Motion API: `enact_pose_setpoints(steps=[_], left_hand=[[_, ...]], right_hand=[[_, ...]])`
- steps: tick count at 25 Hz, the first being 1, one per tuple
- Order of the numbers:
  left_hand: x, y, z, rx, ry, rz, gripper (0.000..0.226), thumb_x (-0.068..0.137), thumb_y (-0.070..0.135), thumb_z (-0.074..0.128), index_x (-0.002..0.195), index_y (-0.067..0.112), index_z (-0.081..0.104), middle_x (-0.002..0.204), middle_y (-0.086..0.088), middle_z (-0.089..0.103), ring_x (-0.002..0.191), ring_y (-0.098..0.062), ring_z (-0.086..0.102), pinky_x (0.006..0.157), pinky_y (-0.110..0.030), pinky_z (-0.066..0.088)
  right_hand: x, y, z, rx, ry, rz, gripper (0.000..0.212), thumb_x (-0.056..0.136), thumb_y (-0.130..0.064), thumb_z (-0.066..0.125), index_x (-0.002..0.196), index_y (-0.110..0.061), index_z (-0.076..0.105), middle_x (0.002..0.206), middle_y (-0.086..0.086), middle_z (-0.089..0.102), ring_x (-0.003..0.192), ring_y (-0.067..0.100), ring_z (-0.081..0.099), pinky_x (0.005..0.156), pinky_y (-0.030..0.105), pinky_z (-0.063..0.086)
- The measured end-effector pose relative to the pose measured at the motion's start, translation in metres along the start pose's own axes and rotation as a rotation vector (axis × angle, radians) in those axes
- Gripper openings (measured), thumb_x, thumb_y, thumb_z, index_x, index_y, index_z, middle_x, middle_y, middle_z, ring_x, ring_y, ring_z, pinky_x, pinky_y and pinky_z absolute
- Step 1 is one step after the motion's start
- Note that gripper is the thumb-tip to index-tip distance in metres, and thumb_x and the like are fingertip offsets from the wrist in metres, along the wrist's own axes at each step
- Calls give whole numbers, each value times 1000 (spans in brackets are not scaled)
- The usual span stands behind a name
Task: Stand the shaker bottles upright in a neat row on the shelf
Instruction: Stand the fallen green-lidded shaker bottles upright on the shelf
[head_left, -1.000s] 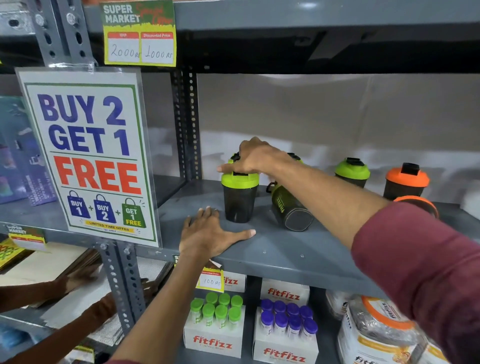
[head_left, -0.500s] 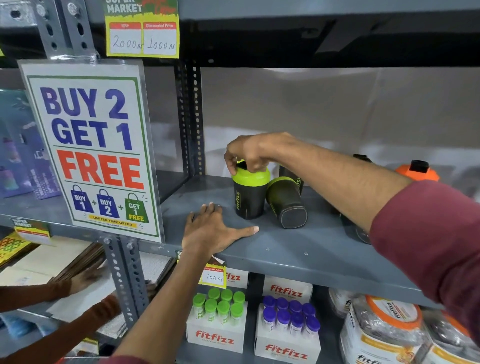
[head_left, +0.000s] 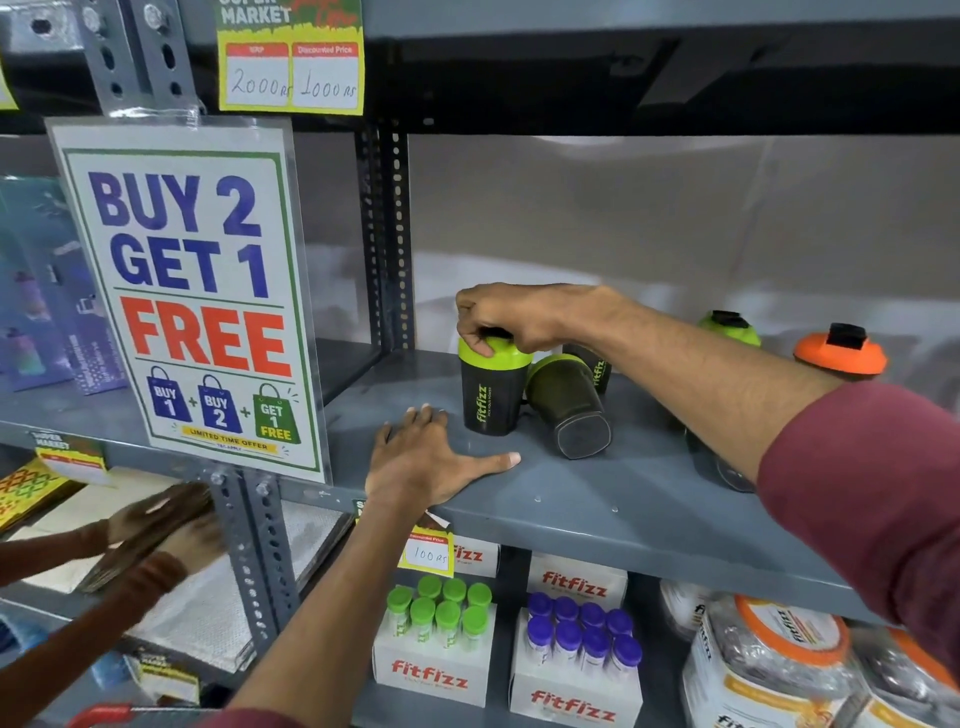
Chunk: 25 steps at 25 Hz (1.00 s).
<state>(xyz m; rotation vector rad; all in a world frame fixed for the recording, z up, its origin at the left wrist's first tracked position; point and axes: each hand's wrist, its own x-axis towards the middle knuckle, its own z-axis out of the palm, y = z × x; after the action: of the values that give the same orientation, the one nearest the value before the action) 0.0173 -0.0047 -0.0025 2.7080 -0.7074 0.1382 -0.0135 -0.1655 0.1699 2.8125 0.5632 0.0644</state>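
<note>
- My right hand (head_left: 511, 317) reaches across the grey metal shelf (head_left: 597, 499); its grip is pinched over the lime-green lid of a black Fitfizz shaker bottle (head_left: 488, 395), which stands upright near the shelf's left end, about midway between front edge and back.
- My left hand (head_left: 431, 462) lies flat on the shelf near the front edge, fingers spread, holding nothing, just in front of that bottle.
- A second green-lidded shaker (head_left: 569, 402) lies tipped over, its base pointing toward the front edge, touching the upright one on its right side.
- Behind it, a third dark shaker (head_left: 597, 366) is mostly hidden by my forearm; I cannot tell how it stands.
- Farther toward the right end, a green-lidded shaker (head_left: 727, 327) and an orange-lidded shaker (head_left: 841, 353) appear upright near the back.
- Another dark bottle (head_left: 711, 462) sits under my arm, tilt unclear.
- My judgement: one bottle is set, at least one is left to right, and the row is not yet aligned.
</note>
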Motion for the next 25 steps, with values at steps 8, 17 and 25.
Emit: enact_pose_setpoints(steps=[8, 17, 25], left_hand=[[-5, 1, -2, -18, 42, 15, 142, 43, 114, 29, 147, 20, 47, 159, -4, 43, 147, -27, 37, 118, -53, 28], [-57, 39, 7, 48, 96, 94, 105, 75, 94, 34, 138, 13, 56, 152, -10, 50, 142, -29, 43, 120, -47, 27], [-60, 100, 18, 17, 20, 229, 92, 87, 79, 45, 147, 10, 47, 163, -15, 35, 151, -29, 30, 123, -44, 23]], right_hand=[[-64, 6, 59, 338, 550, 743, 53, 82, -46, 64, 127, -23, 49, 131, 11, 49, 124, 34, 51, 92, 42, 48], [-108, -1, 122, 818, 419, 1020, 79, 77, -58, 70, 142, -21, 42, 144, 14, 53, 134, 35, 51, 111, 49, 39], [-116, -22, 138, 1184, 924, 801, 80, 82, -15, 77, 139, -24, 21, 136, 9, 52, 125, 23, 55, 112, 44, 41]])
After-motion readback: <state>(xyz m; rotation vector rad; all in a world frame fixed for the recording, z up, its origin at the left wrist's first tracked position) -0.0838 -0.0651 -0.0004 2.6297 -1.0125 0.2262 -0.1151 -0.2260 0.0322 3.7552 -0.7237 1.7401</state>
